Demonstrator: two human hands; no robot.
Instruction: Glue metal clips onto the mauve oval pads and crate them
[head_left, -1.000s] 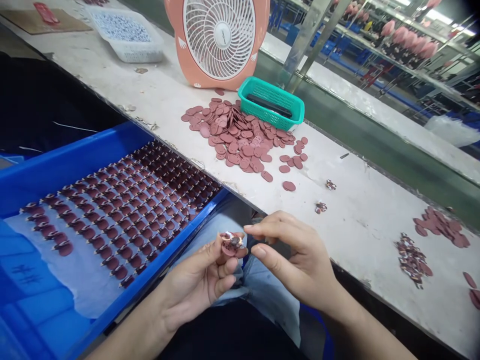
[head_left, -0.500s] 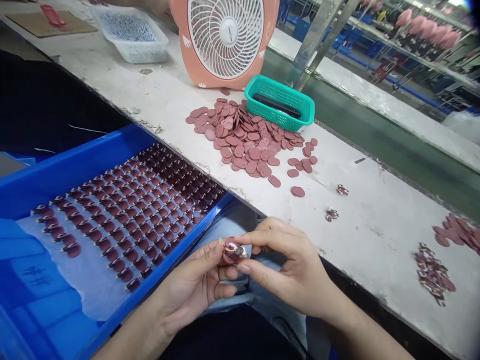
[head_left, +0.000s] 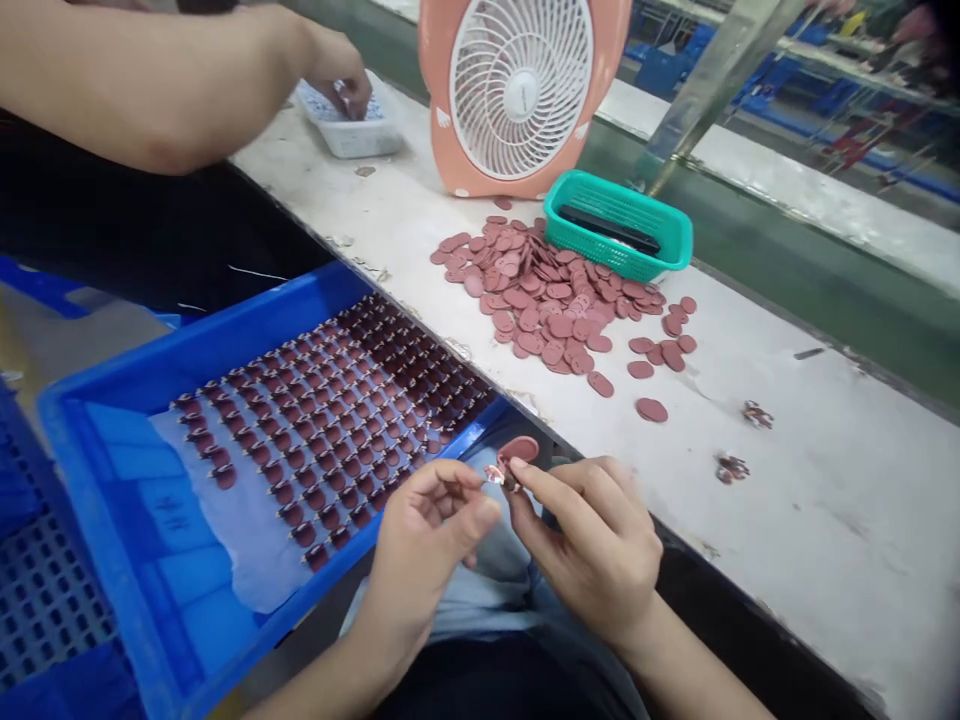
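My right hand (head_left: 592, 540) is closed, its thumb and index finger pinching a small piece made of a dark red oval disc (head_left: 520, 448) and a small brown-and-white figure part (head_left: 498, 474). The disc tilts up beyond the fingertips. Close on the left side, my left hand (head_left: 427, 545) has curled fingers, with the index fingertip at the white end of the part. Its thumb stays apart from the piece, a little lower. Both hands are above my lap, beside a blue tray (head_left: 187, 625) that holds rows of similar assembled pieces (head_left: 322, 430) on a white sheet.
A heap of red oval discs (head_left: 540, 290) lies on the white table (head_left: 750, 580). Behind it stand a green basket (head_left: 619, 225) and an orange fan (head_left: 521, 95). Two small figure parts (head_left: 731, 467) lie at right. A co-worker's hand (head_left: 341, 70) reaches into a white container (head_left: 360, 135).
The piece has passed from mainly my left fingers to my right, and its disc now points up. My view has shifted left. A co-worker's arm has come in over the white container.
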